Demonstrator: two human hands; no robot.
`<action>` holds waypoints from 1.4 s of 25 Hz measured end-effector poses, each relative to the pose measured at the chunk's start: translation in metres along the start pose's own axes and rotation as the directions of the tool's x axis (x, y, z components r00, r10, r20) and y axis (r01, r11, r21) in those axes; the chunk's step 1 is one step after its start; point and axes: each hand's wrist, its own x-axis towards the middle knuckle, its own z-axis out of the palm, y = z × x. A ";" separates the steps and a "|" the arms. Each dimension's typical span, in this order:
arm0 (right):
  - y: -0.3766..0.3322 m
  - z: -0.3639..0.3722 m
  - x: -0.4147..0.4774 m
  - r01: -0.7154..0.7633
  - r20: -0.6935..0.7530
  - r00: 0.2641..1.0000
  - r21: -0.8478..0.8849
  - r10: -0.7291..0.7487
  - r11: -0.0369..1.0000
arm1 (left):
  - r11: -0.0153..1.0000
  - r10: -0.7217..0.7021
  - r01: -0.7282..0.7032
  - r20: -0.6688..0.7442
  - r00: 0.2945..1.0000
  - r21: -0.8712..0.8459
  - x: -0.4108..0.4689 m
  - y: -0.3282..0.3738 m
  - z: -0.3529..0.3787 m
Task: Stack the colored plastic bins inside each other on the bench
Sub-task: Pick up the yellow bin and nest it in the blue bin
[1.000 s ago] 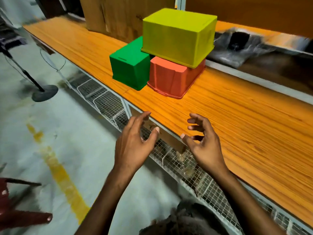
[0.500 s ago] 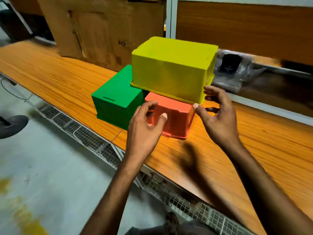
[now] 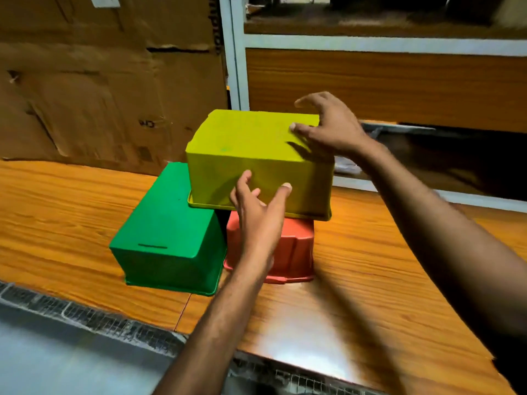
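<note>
bench top: orange wood-grain laminate, smooth and glossy, with a pale sheen near the front edge. yellow bin, green bin and red bin: moulded plastic, smooth, satin to matt, all lying upside down; the green one shows a thin slot mark. cardboard sheet: brown paperboard, matt, creased and torn. rack upright: painted metal, pale grey, smooth. back panel: wood-grain board, dull. wire mesh below the bench: bare metal, dusty.
</note>
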 end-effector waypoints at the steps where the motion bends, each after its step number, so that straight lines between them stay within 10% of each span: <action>1: 0.003 0.002 0.016 -0.018 0.070 0.997 -0.043 0.021 0.999 | 0.999 -0.037 0.037 0.020 0.999 -0.005 0.001 0.000 0.005; 6: 0.021 0.022 0.068 -0.060 0.257 0.959 -0.212 0.115 0.975 | 0.988 -0.141 0.144 0.048 0.989 -0.058 0.006 0.010 0.026; 13: 0.025 0.015 0.074 -0.151 0.329 0.937 0.090 0.114 0.984 | 0.992 -0.130 0.130 0.096 0.987 0.003 0.007 0.024 0.032; 28: -0.013 -0.031 -0.053 -0.105 0.120 0.993 0.907 -0.012 0.408 | 0.910 -0.008 -0.012 -0.046 0.999 -0.415 0.057 0.054 -0.089; 35: -0.020 -0.020 -0.061 -0.182 0.140 0.983 0.792 0.117 0.583 | 0.938 0.171 -0.151 0.038 0.985 -0.311 0.052 0.053 -0.093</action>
